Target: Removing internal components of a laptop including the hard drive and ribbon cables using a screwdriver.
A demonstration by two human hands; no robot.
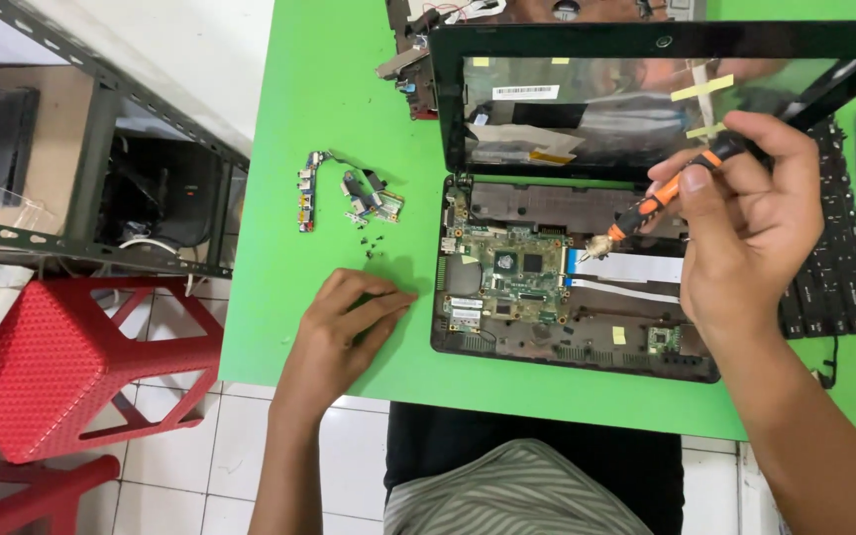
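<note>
1. The right hand [745, 228] is grasping an orange-and-black screwdriver [661, 198]; its tip is over the opened laptop base [572, 347], at 3 o'clock from the green board [507, 272].
2. The left hand [344, 327] lies released on the green table [329, 129], holding nothing.
3. Risk: the tip may slip and scratch the white ribbon cable [631, 267].
4. Loose screws [371, 246] at 12 o'clock from the left hand could be swept off.

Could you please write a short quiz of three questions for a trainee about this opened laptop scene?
1. True or false: the right hand holds a screwdriver with an orange and black handle.
2. What does the left hand rest on?
A. green table
B. red stool
C. keyboard
3. Which part lies under the screwdriver tip: the white ribbon cable or the small loose boards?

Key: 1 true; 2 A; 3 white ribbon cable.
</note>
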